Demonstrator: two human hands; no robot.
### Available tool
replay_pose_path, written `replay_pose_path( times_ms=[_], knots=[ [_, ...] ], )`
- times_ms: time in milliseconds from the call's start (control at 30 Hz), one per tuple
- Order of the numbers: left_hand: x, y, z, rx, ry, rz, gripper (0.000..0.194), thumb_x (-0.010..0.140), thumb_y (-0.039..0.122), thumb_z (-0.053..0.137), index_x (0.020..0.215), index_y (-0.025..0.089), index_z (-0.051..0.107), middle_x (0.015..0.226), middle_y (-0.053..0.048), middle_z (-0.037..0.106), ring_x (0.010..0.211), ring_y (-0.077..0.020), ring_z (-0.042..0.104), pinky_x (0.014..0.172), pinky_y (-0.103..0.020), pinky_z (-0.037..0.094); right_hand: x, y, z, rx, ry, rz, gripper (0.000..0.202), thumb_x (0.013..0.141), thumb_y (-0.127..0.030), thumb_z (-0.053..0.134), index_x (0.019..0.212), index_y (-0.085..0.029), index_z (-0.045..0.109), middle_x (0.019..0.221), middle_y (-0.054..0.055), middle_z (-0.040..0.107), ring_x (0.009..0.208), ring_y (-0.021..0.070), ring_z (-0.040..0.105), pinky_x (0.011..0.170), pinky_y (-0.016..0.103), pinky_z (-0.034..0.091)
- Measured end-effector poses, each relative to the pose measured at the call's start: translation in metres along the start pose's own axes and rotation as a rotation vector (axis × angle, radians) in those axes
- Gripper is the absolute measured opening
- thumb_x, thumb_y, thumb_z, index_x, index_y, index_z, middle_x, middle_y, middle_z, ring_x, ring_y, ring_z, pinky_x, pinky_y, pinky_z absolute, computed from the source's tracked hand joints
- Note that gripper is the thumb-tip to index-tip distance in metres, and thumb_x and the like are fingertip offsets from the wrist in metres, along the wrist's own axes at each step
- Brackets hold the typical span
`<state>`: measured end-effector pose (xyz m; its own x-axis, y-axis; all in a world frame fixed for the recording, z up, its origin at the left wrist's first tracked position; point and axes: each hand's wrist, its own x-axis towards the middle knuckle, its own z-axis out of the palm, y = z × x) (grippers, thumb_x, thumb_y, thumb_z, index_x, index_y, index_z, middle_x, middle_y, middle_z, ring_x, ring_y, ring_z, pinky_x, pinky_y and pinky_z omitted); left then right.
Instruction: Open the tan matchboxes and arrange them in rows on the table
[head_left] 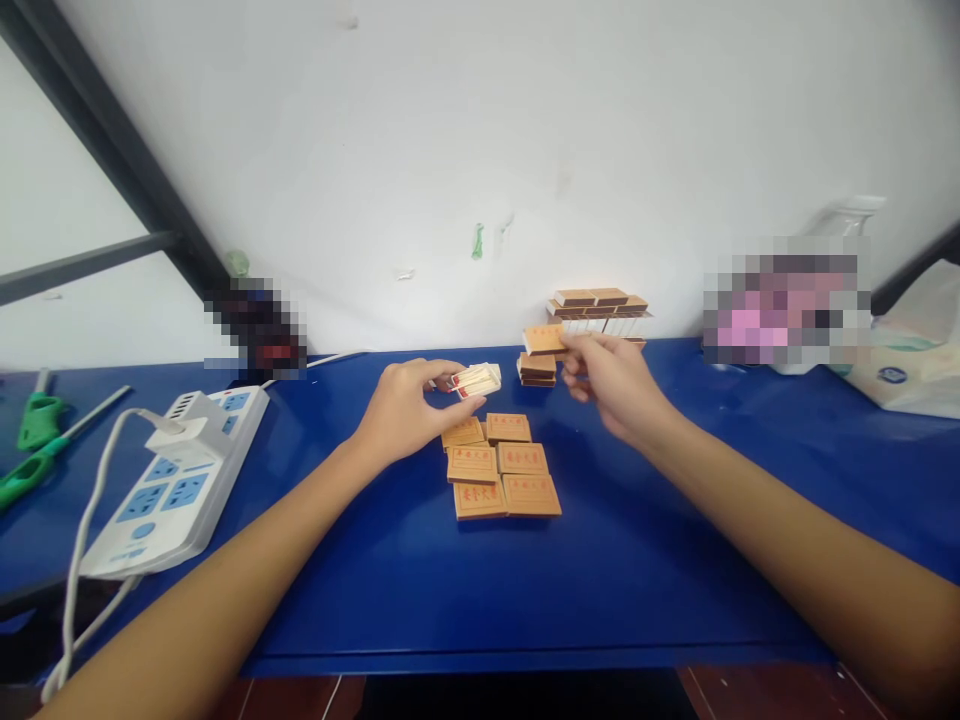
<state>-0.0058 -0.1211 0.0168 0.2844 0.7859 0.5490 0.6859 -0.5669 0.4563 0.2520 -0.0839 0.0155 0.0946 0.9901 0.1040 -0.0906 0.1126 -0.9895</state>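
My left hand (411,403) grips an uncovered matchbox tray (478,381), with red-tipped matches showing inside it. To its right, my right hand (611,385) pinches a closed-looking orange matchbox (544,339) by its right end. That box is just above a short stack of matchboxes (537,371); whether the two touch I cannot tell. Below my hands, several orange matchboxes with red print (523,459) lie in two columns on the blue table (600,580), some resting on others.
Against the wall, more matchboxes (596,298) are piled behind my right hand. A white power strip (180,490) with a plugged-in charger and cable lies at left, beside green-handled lighters (41,425). A white plastic bag (907,360) sits at far right.
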Motion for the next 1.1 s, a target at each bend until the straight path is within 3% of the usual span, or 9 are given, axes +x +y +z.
replay_pose_path(
  times_ms=[167, 367, 533, 633, 700, 767, 833, 933, 1100],
  knots=[
    [0.000, 0.000, -0.001, 0.035, -0.005, 0.023, 0.034, 0.083, 0.044, 0.080, 0.109, 0.021, 0.077, 0.088, -0.002, 0.076, 0.077, -0.0166, 0.067, 0.072, -0.031, 0.052, 0.025, 0.010, -0.013, -0.080, 0.107, 0.044, 0.027, 0.086, -0.027, 0.071, 0.066, -0.019, 0.054, 0.059, -0.001, 0.055, 0.047, 0.0074, 0.048, 0.034, 0.018, 0.030],
    [0.000, -0.001, 0.000, 0.051, 0.007, 0.030, 0.034, 0.084, 0.045, 0.080, 0.109, 0.022, 0.077, 0.088, -0.003, 0.076, 0.077, -0.0174, 0.067, 0.072, -0.032, 0.052, 0.025, 0.016, -0.008, -0.210, 0.017, 0.132, 0.022, 0.093, -0.025, 0.064, 0.074, -0.017, 0.058, 0.068, 0.005, 0.067, 0.049, 0.0084, 0.056, 0.036, 0.018, 0.028],
    [0.000, -0.002, 0.001, 0.046, 0.024, 0.019, 0.034, 0.082, 0.044, 0.081, 0.108, 0.021, 0.077, 0.087, -0.002, 0.076, 0.077, -0.0170, 0.068, 0.073, -0.031, 0.053, 0.024, 0.023, -0.008, -0.259, 0.034, 0.118, 0.021, 0.090, -0.031, 0.066, 0.077, -0.020, 0.055, 0.063, 0.001, 0.059, 0.046, 0.0097, 0.047, 0.039, 0.023, 0.026],
    [0.001, -0.002, 0.001, 0.054, 0.026, 0.024, 0.033, 0.082, 0.044, 0.081, 0.107, 0.022, 0.077, 0.087, -0.002, 0.076, 0.077, -0.0172, 0.068, 0.072, -0.031, 0.053, 0.025, 0.025, -0.012, -0.431, 0.172, -0.070, 0.022, 0.085, -0.039, 0.069, 0.085, -0.022, 0.055, 0.064, -0.001, 0.055, 0.054, 0.0145, 0.049, 0.050, 0.028, 0.040],
    [0.001, -0.002, 0.000, 0.060, 0.023, 0.022, 0.034, 0.083, 0.045, 0.081, 0.107, 0.022, 0.077, 0.088, -0.002, 0.077, 0.077, -0.0175, 0.068, 0.073, -0.032, 0.053, 0.026, 0.021, -0.016, -0.648, 0.186, -0.355, 0.026, 0.084, -0.040, 0.070, 0.096, -0.022, 0.057, 0.077, 0.003, 0.062, 0.070, 0.0211, 0.059, 0.068, 0.036, 0.051],
    [0.001, -0.003, 0.000, 0.055, 0.020, 0.021, 0.035, 0.083, 0.046, 0.081, 0.108, 0.022, 0.077, 0.090, -0.003, 0.078, 0.078, -0.0178, 0.069, 0.074, -0.032, 0.054, 0.030, 0.017, -0.019, -0.881, 0.013, -0.655, 0.035, 0.084, -0.041, 0.070, 0.112, -0.021, 0.059, 0.102, 0.011, 0.068, 0.097, 0.0301, 0.064, 0.088, 0.047, 0.052],
    [0.002, -0.004, 0.000, 0.048, 0.015, 0.024, 0.034, 0.083, 0.046, 0.081, 0.107, 0.022, 0.077, 0.091, -0.003, 0.078, 0.079, -0.0180, 0.070, 0.074, -0.032, 0.055, 0.037, 0.014, -0.021, -1.052, -0.235, -0.819, 0.051, 0.085, -0.044, 0.071, 0.128, -0.020, 0.057, 0.125, 0.016, 0.064, 0.121, 0.0365, 0.058, 0.102, 0.052, 0.048],
    [0.002, -0.005, 0.001, 0.029, 0.014, 0.021, 0.035, 0.082, 0.045, 0.082, 0.107, 0.022, 0.078, 0.092, -0.003, 0.079, 0.079, -0.0178, 0.070, 0.075, -0.032, 0.056, 0.052, 0.020, -0.021, -1.185, -0.468, -0.765, 0.074, 0.082, -0.052, 0.075, 0.143, -0.018, 0.050, 0.137, 0.020, 0.059, 0.130, 0.0390, 0.055, 0.107, 0.054, 0.047],
    [0.003, -0.004, 0.001, -0.027, -0.008, 0.005, 0.034, 0.081, 0.044, 0.083, 0.106, 0.022, 0.078, 0.091, -0.003, 0.079, 0.077, -0.0167, 0.069, 0.075, -0.031, 0.057, 0.067, 0.032, -0.021, -1.211, -0.553, -0.642, 0.074, 0.079, -0.056, 0.080, 0.138, -0.019, 0.053, 0.130, 0.019, 0.065, 0.118, 0.0387, 0.062, 0.097, 0.050, 0.050]
  ],
)
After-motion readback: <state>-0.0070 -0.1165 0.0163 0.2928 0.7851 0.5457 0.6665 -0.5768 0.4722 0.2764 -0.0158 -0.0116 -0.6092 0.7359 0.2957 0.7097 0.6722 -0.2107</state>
